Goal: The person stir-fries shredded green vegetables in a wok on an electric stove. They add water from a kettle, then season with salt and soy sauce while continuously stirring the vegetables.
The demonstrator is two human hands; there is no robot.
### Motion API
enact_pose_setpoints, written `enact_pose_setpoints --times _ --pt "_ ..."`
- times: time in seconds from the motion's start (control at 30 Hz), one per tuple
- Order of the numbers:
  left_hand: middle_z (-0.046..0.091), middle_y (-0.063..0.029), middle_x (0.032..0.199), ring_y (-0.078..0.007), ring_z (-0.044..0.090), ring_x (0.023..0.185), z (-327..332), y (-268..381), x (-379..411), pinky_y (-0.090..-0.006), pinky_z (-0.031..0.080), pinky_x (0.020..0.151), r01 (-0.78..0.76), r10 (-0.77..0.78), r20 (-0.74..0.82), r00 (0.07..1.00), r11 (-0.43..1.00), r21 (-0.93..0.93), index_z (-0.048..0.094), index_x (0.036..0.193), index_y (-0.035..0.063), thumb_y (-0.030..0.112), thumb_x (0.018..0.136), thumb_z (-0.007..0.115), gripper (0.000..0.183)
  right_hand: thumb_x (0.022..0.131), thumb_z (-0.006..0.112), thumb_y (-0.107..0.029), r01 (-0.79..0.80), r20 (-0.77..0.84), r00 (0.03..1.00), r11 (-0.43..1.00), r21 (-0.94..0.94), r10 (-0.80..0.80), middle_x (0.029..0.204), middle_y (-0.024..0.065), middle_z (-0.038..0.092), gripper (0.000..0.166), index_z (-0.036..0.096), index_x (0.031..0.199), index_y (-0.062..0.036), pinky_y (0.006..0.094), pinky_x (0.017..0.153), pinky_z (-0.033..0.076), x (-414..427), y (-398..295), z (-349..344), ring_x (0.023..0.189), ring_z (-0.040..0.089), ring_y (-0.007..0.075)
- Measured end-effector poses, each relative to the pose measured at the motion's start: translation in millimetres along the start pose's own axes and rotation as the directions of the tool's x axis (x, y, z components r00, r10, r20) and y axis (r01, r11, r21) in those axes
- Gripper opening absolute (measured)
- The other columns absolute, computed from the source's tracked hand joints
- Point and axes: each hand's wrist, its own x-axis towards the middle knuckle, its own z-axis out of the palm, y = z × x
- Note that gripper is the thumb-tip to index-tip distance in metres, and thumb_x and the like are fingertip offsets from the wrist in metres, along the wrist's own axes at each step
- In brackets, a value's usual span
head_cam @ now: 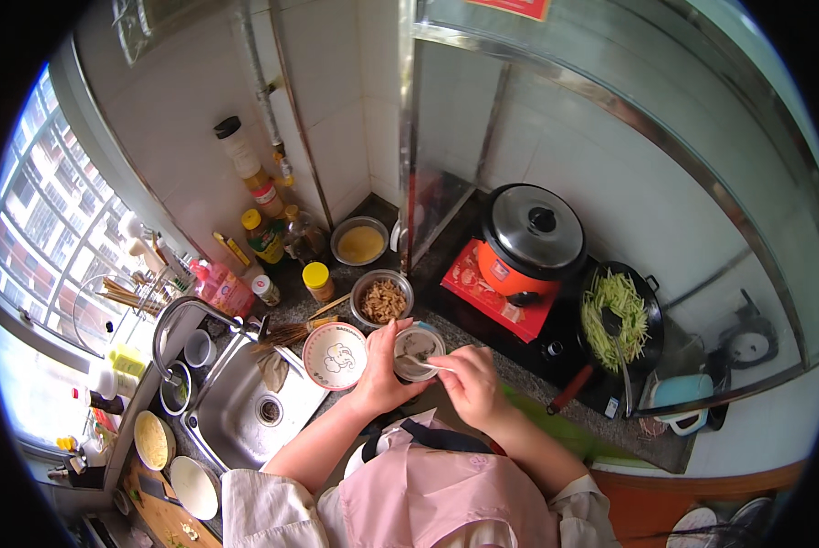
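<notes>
My left hand [385,366] is wrapped around a clear round container [418,337] with a pale content. Between the fingers of my right hand [473,387] is the handle of a small white spoon [423,362], its bowl inside the container. Just left of my left hand sits a white bowl [334,356] with a red patterned rim and a cartoon drawing. Beyond my fingertips stands a metal bowl [382,299] of brown cooked pieces, perhaps meat. What the container holds is hard to make out.
A wok [618,322] of shredded green vegetable, with a metal spatula, sits right of an orange rice cooker [533,240]. The steel sink [252,411] lies left. Bottles [266,236] and a bowl of yellow liquid [360,241] line the wall. A glass partition [444,151] encloses the stove.
</notes>
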Motion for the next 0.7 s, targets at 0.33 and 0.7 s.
enact_pose_setpoints --times 0.33,0.7 --pt "0.050 -0.0173 0.127 -0.0348 0.045 0.116 71 38 17 -0.0453 0.032 0.100 0.048 -0.047 0.015 0.999 0.989 -0.141 0.011 0.146 0.0073 0.009 0.054 0.087 0.119 0.080 0.057 -0.015 0.147 0.114 0.988 0.869 -0.472 -0.105 0.089 0.0024 0.054 0.030 0.062 0.108 -0.0069 0.0351 0.076 0.038 -34 0 -73 0.085 0.054 0.0185" --pt "0.048 -0.0183 0.131 -0.0360 0.044 0.118 84 49 32 -0.0462 0.032 0.100 -0.068 0.099 0.139 0.985 0.975 -0.212 0.013 0.146 0.0078 0.008 0.053 0.086 0.119 0.077 0.062 -0.018 0.254 0.150 0.966 0.884 -0.392 -0.211 0.087 -0.0051 0.057 0.022 0.067 0.098 -0.0122 0.0331 0.078 0.035 -31 7 -124 0.082 0.055 0.0134"
